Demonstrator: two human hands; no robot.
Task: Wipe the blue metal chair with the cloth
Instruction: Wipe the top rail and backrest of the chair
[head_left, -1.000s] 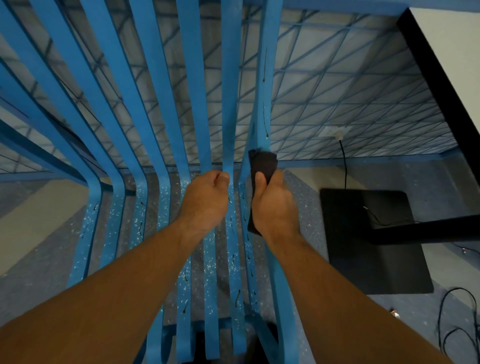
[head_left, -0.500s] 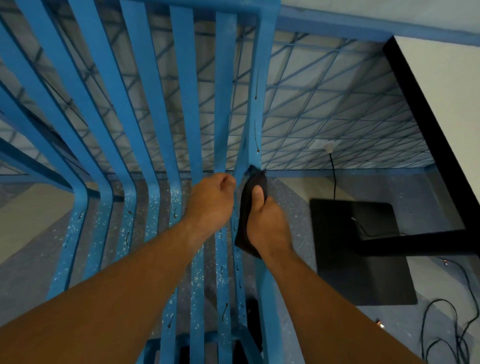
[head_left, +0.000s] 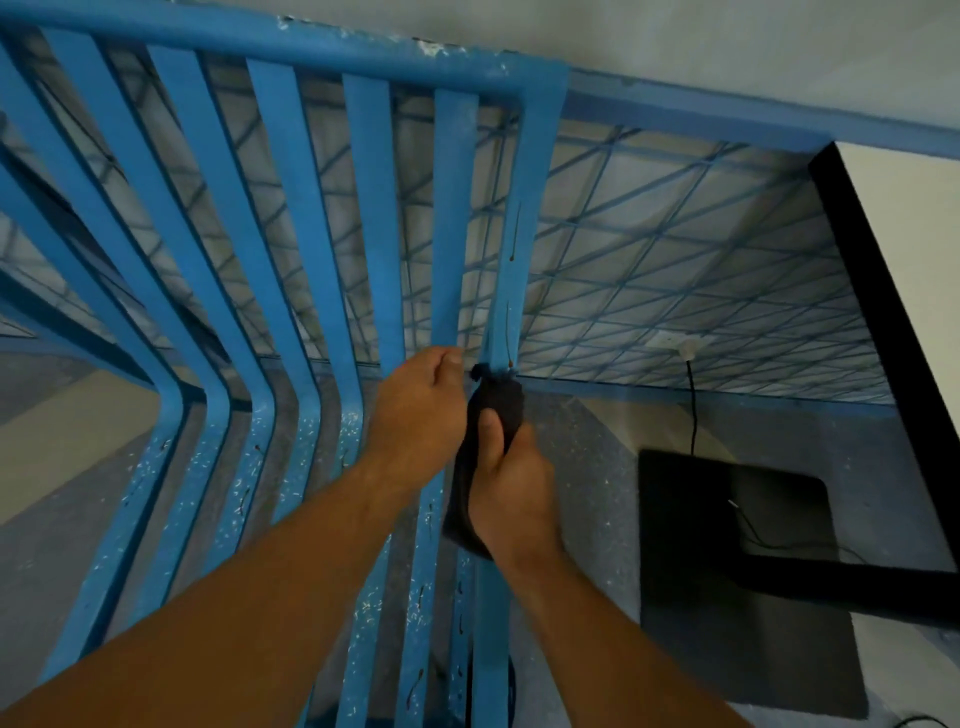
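The blue metal chair (head_left: 291, 244) fills the left and centre of the head view, its flat slats bending from backrest into speckled seat. My right hand (head_left: 511, 491) grips a dark cloth (head_left: 496, 410) and presses it around the rightmost slat at the bend. My left hand (head_left: 418, 408) is closed around the neighbouring slat just to the left, almost touching the cloth. Dark drip marks run down the rightmost slat above the cloth. Most of the cloth is hidden under my right hand.
A black table base (head_left: 737, 571) with a dark post stands on the floor to the right. A white tabletop with a black edge (head_left: 878, 291) overhangs at the right. A black cable (head_left: 693, 405) hangs from a wall socket. Blue wire mesh lines the wall behind.
My view has tilted up, showing the chair's top rail. The cloth has slid from flat against the slat to bunched lengthwise along it under my right hand. My left hand keeps its hold.
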